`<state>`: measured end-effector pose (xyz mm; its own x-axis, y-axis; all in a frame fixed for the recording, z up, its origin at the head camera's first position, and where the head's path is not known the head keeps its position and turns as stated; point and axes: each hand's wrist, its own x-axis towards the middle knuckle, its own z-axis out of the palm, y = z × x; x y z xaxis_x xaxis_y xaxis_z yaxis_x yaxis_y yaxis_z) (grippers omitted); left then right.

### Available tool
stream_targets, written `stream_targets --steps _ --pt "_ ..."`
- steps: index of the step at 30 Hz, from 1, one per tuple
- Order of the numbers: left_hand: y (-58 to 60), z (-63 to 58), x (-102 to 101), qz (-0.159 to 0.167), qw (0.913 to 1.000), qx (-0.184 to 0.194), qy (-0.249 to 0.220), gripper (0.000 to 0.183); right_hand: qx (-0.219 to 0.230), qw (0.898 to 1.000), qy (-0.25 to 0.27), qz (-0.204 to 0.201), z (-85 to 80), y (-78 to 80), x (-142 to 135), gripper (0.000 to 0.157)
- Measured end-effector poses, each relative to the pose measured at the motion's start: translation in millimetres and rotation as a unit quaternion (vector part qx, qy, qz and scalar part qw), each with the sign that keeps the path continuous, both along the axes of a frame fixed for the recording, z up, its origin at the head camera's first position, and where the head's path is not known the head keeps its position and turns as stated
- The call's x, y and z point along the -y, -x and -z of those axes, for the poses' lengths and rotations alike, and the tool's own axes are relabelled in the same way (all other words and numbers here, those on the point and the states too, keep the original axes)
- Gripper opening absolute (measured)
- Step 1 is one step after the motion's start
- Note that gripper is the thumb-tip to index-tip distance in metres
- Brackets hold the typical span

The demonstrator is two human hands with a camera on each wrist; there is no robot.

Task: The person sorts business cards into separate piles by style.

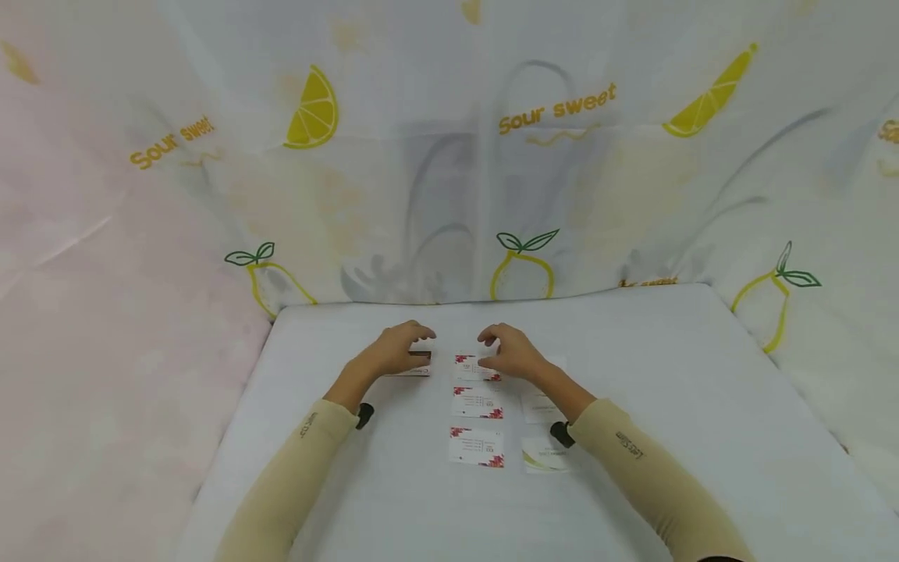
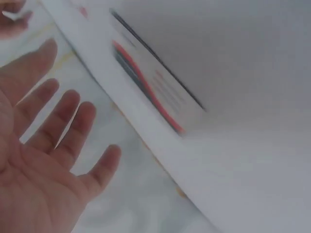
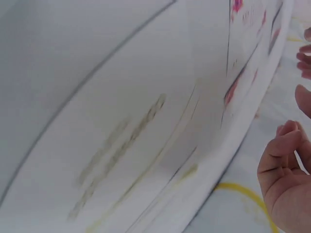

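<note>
My left hand (image 1: 402, 348) hovers over the table's left-middle, fingers spread and nothing in them. Below it lies a business card (image 1: 420, 367), partly covered in the head view; the left wrist view shows this card (image 2: 160, 87) blurred, with a red and black wave. Facing it, my right hand (image 1: 516, 355) has loosely bent fingers and holds nothing. It overlaps the far one of three white cards with red flowers (image 1: 463, 368), stacked in a column. Another column, of pale cards, runs to the right; its nearest card (image 1: 544, 459) has a green-gold curve, and the farthest is mostly hidden by my right forearm.
The cards lie flat on a white-covered table (image 1: 393, 499). A lemon-printed cloth (image 1: 435, 195) hangs along the table's far edge and sides. Both forearms wear beige sleeves (image 1: 295, 468), with a small black device at each wrist.
</note>
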<state>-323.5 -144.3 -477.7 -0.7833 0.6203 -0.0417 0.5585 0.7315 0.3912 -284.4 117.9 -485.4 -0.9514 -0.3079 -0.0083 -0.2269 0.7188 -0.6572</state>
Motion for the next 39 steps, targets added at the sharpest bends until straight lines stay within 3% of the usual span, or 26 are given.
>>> stream_targets --steps 5,9,14,20,28,39 --pt "1.8 4.0 53 -0.045 0.9979 0.042 0.016 0.061 0.016 1.0 -0.002 -0.027 3.7 -1.5 35 0.041" --pt "3.3 13.1 73 -0.074 0.9946 0.072 0.005 0.067 0.02 0.999 -0.004 -0.038 7.4 2.0 61 0.045" --pt "5.3 22.1 77 -0.087 0.9931 0.078 0.006 0.067 0.021 0.999 -0.024 -0.04 10.8 11.0 83 0.056" --pt "7.1 21.3 76 -0.092 0.9923 0.083 0.012 0.068 0.048 0.996 -0.061 -0.037 17.3 16.9 101 0.066" --pt "11.2 23.4 74 -0.082 0.9942 0.069 0.017 0.062 0.023 0.995 -0.091 -0.029 21.3 20.6 110 0.062" --pt "10.2 24.6 74 -0.075 0.9945 0.07 0.021 0.06 0.037 0.995 -0.094 -0.008 20.0 16.2 114 0.06"
